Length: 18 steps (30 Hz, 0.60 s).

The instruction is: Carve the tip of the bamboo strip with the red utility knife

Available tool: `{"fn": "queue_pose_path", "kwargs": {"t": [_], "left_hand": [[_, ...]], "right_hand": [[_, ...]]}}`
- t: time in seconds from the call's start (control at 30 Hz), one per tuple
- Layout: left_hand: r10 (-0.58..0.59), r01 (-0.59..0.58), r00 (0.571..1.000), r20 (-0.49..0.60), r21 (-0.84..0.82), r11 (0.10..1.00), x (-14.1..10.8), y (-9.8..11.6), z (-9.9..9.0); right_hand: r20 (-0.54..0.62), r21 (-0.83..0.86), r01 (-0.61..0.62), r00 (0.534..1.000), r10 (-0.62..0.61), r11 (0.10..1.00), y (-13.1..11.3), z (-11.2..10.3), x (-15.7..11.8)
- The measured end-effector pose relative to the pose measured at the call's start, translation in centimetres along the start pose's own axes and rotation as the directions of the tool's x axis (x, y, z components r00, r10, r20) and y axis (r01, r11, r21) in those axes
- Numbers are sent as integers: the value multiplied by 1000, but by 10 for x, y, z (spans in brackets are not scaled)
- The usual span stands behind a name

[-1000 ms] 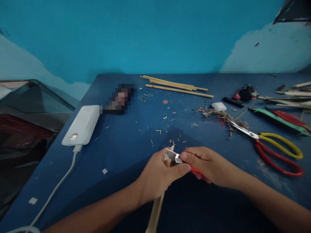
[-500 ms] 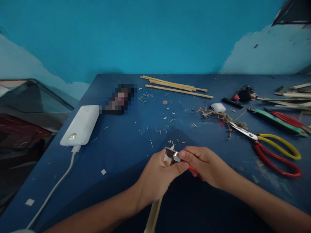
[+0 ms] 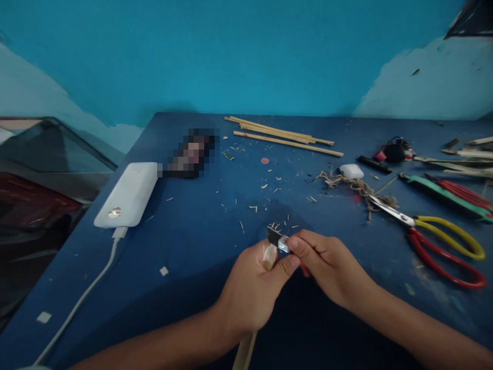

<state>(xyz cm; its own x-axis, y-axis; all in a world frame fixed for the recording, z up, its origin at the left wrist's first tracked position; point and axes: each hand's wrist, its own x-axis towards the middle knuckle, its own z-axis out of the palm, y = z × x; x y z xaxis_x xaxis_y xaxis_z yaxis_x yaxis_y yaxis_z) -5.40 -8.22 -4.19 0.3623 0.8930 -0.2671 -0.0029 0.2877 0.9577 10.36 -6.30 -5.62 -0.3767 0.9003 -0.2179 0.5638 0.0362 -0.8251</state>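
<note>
My left hand (image 3: 254, 288) is wrapped around a pale bamboo strip (image 3: 244, 352), whose lower end sticks out below the fist. The strip's whittled tip shows between thumb and forefinger. In my right hand (image 3: 321, 262) is a utility knife (image 3: 284, 243) with a short dark blade and a red handle, mostly hidden by the fingers. The blade lies just past the cut tip, pointing left. My left thumb rests against the right hand's fingers near the handle. Thin wood shavings (image 3: 285, 224) lie on the table beyond the blade.
Several thin bamboo sticks (image 3: 285, 139) lie at the back of the blue table (image 3: 185, 221). Red-and-yellow-handled scissors (image 3: 408, 221), twine (image 3: 335, 180), a white case (image 3: 351, 171) and green-handled pliers (image 3: 442, 195) are at right. A white power bank (image 3: 129, 195) with a cable and a blurred phone (image 3: 192, 154) lie at left.
The knife blade has moved forward off the strip's tip, which now shows more. The whole view has shifted slightly; both hands keep their hold.
</note>
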Motion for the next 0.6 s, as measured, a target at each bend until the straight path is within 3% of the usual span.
{"fn": "queue_pose_path", "kwargs": {"t": [0.1,0.23,0.33,0.4,0.6], "left_hand": [[-106,105,994,1,63,992,0,3,-3],[-209,209,977,32,19,978,1,6,-7],[-250,251,960,130,5,968,2,7,-11],[-263,265,947,182,17,964,3,7,-13],[-261,263,921,289,33,964,6,9,-18]], "right_hand": [[31,65,-35,999,34,997,0,-2,1],[127,179,-151,983,129,972,0,-9,1],[268,200,-234,947,176,952,0,-15,0],[324,208,-227,934,152,951,0,-17,-1],[366,206,-224,920,137,953,1,-19,-2]]}}
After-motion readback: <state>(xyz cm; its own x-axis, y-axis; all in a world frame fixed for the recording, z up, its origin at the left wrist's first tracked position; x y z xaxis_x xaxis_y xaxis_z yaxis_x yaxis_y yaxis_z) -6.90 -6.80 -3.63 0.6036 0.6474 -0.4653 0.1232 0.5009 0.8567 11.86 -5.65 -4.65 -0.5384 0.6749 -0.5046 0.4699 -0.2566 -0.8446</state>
